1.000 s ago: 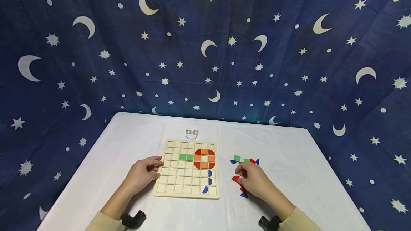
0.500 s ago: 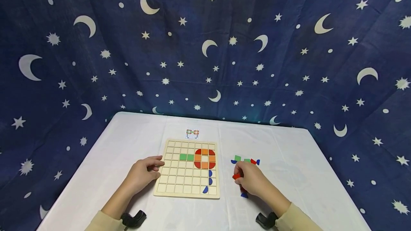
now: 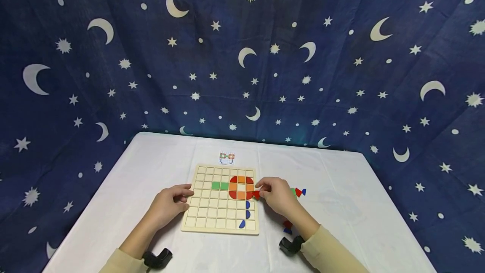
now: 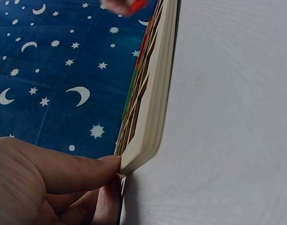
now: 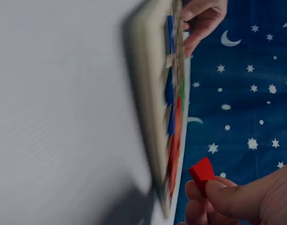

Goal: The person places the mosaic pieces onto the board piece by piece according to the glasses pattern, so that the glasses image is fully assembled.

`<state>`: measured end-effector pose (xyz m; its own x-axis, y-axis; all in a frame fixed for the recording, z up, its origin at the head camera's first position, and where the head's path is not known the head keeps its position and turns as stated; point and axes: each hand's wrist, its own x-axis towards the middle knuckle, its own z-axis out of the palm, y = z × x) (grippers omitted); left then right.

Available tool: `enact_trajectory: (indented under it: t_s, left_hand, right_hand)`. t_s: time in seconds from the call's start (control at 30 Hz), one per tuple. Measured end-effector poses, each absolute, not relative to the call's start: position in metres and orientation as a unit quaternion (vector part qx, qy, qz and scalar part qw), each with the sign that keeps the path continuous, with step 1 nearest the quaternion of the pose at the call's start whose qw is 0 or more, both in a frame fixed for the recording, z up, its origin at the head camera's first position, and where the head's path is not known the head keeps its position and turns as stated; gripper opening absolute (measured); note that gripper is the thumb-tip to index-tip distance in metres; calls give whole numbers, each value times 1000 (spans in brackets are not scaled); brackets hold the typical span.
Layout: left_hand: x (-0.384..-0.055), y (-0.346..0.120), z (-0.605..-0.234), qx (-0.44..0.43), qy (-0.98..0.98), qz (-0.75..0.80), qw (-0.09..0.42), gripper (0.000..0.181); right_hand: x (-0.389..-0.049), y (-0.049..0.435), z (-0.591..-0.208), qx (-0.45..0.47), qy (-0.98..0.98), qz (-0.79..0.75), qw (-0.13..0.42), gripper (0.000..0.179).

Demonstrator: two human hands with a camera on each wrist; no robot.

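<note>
A wooden grid board [image 3: 201, 213] lies on the white table, bearing red, orange, green and blue tiles. At the board's left edge my left hand [image 3: 168, 205] rests its fingers and thumb; the left wrist view has the thumb [image 4: 94, 172] touching the board's corner. My right hand [image 3: 278, 195] pinches a red tile [image 5: 202, 171] between thumb and fingers by the board's right edge. On the board, red corner tiles and orange tiles ring a bare cell [image 3: 241, 187], with two green squares [image 3: 220, 186] to the left. Several blue tiles [image 3: 248, 214] run down the right side.
Right of the right hand lie loose green, red [image 3: 298, 192] and blue [image 3: 304, 191] tiles. Nearer me are another red tile [image 3: 288, 224] and a blue one [image 3: 287, 231]. A small pattern card [image 3: 226, 158] lies behind the board. A starry blue curtain [image 3: 242, 75] hangs behind the table.
My right hand has picked up the red tile from the loose pieces and carried it left to the board's right edge. The left hand has stayed in place.
</note>
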<state>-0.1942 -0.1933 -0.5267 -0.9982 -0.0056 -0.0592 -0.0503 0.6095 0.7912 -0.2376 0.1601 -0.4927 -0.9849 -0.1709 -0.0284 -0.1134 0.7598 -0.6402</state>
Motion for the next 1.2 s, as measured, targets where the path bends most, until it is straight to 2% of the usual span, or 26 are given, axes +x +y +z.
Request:
enact_trajectory:
  t_s: [0.2,0.6,1.2]
  left_hand:
    - [-194,-194,-528,-15,895,444,26,37]
    - [-194,-194,-527,-15,892,450,28,37]
    - [-195,-195,-527,-16,894,448,26,36]
  right_hand:
    - [-257,124,-490,-101,912,-392,62,29]
    - [-279,63,-490,-106,881,-457,59,21]
    - [-290,34,-507,-86,918,-387,26,8]
